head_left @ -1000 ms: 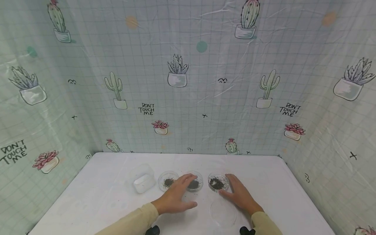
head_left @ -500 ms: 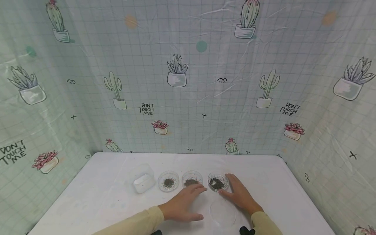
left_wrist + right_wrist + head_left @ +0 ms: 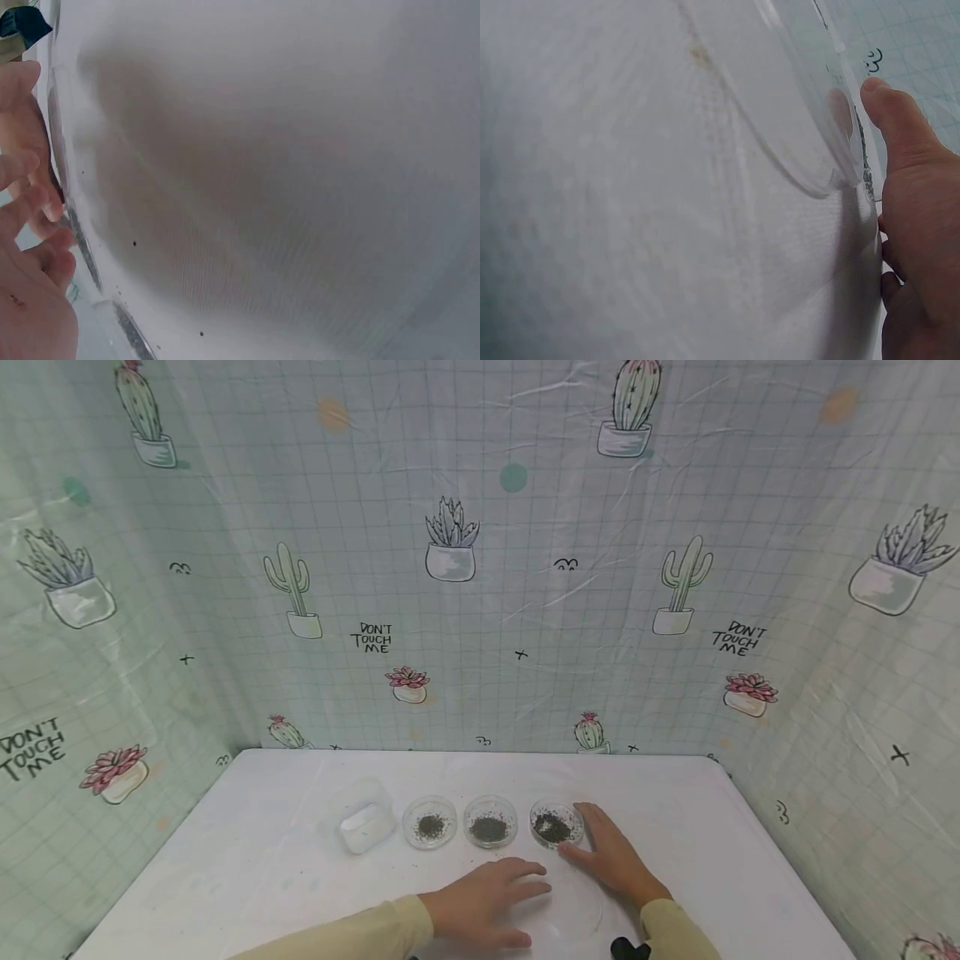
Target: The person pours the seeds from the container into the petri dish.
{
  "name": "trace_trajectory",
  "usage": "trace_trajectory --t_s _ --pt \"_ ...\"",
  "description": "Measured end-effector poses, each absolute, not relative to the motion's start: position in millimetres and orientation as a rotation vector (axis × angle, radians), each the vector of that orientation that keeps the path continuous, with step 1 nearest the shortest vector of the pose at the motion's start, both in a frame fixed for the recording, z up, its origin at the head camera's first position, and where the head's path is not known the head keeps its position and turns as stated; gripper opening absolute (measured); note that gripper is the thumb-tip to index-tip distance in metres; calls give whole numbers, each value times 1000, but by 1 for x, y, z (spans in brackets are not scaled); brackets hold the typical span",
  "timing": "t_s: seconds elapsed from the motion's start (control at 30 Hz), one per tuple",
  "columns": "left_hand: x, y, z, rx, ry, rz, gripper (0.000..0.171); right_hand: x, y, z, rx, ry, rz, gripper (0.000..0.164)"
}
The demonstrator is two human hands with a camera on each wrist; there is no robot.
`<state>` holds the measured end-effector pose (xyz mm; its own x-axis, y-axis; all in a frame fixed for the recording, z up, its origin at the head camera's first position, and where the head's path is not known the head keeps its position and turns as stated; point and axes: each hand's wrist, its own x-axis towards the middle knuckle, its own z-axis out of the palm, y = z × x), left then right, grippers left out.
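Observation:
Three clear petri dishes stand in a row, each with dark grainy bits inside: a left dish, a middle dish and a right dish. My right hand holds the right dish at its right side, thumb at the near rim and fingers at the far side. Nearer to me lies a clear round lid, flat on the table. My left hand hovers with spread fingers at the lid's left edge, partly covering it, and holds nothing. The lid also shows in the right wrist view.
A clear plastic container with something white in it stands left of the dishes. Stray dark specks dot the white table. A cactus-print sheet hangs behind the table and along both sides.
My left hand has moved from over the left and middle dishes toward me and to the right, down to the lid. My right hand stays at the right dish.

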<state>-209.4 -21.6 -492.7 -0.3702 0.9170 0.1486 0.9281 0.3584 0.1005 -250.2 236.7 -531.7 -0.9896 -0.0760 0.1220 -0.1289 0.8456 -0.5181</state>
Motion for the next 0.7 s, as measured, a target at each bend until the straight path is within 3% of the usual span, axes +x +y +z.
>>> trace_trajectory --t_s 0.2,0.7 --pt "-207 -20 -494 -1867 -2508 -106 57 -249 237 -531 167 -2923 830 86" --pt "-207 -54 -487 -1813 -2439 -76 49 -247 236 -530 167 -2921 824 84"
